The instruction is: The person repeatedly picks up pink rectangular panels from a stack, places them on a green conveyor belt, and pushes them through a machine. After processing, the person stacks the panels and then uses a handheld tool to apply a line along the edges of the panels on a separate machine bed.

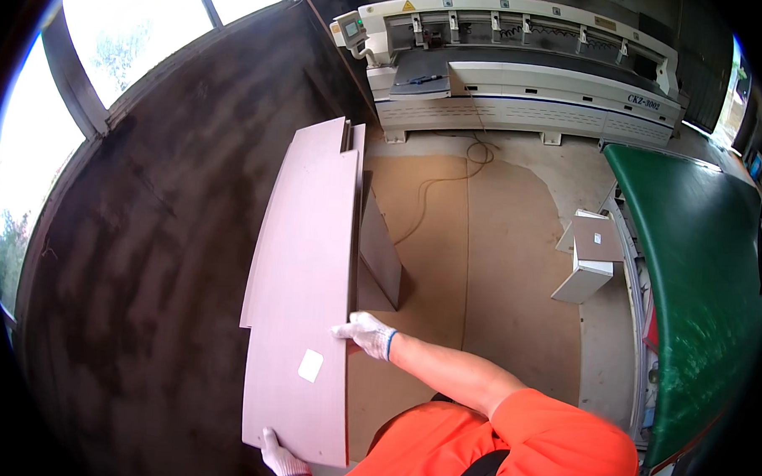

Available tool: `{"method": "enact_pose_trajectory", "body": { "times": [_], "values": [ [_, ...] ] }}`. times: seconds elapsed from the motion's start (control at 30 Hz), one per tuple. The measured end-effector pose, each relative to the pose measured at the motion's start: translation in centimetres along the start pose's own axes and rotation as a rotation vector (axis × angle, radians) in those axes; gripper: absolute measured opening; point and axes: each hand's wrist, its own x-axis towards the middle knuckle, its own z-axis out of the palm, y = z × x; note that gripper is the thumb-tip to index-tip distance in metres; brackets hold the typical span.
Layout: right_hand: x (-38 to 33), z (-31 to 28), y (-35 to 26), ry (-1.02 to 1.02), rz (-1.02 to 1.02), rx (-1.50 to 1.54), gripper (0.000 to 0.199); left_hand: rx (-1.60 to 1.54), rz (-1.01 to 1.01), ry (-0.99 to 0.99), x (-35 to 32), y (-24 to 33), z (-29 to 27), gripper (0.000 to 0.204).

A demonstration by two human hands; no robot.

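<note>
A long pale pinkish board with a white label lies on top of a stack of similar boards. My left hand, in a white knit glove, grips the board's near end, thumb on top and the other fingers hidden beneath. Farther along, my right hand, gloved the same way, is closed on the board's right edge, its fingers partly out of sight. Beneath the stack, an upright panel shows at the right side.
A dark stained wall with windows runs along the left. At the back stands a long white machine with a cable on the floor before it. On the right are a small stool-like piece and a green-covered table.
</note>
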Motion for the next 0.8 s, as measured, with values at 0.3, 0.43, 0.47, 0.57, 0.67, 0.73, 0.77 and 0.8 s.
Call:
{"method": "enact_pose_trajectory", "body": {
  "times": [0.3, 0.43, 0.47, 0.57, 0.67, 0.73, 0.77, 0.8],
  "values": [
    [-5.2, -7.5, -1.9, -0.018, 0.005, 0.288, 0.042, -0.001, -0.017, 0.097, 12.2, 0.0, 17.2, 0.046],
    [-10.7, -13.7, 4.1, 0.229, 0.055, 0.307, 0.026, 0.254, 0.08, 0.259, 12.4, -5.0, 22.8, 0.05],
    [-12.0, -15.4, 6.7, 0.271, 0.084, 0.36, 0.025, 0.198, 0.086, 0.227, 12.2, -5.2, 24.0, 0.051],
    [-17.2, -18.2, 12.8, 0.432, 0.197, 0.531, 0.027, 0.106, 0.109, 0.181, 12.2, -6.2, 25.1, 0.054],
    [-20.9, -19.9, 18.2, 0.505, 0.211, 0.641, 0.03, 0.12, 0.113, 0.223, 13.3, -6.6, 27.4, 0.054],
    [-22.0, -19.9, 19.7, 0.535, 0.254, 0.624, 0.033, 0.173, 0.157, 0.275, 15.1, -7.0, 28.3, 0.056],
    [-23.0, -19.5, 19.7, 0.573, 0.303, 0.572, 0.034, 0.243, 0.15, 0.297, 14.3, -6.8, 29.0, 0.057],
    [-23.4, -20.5, 21.5, 0.544, 0.281, 0.627, 0.034, 0.303, 0.138, 0.305, 13.4, -6.6, 30.4, 0.059]
  ]
}}
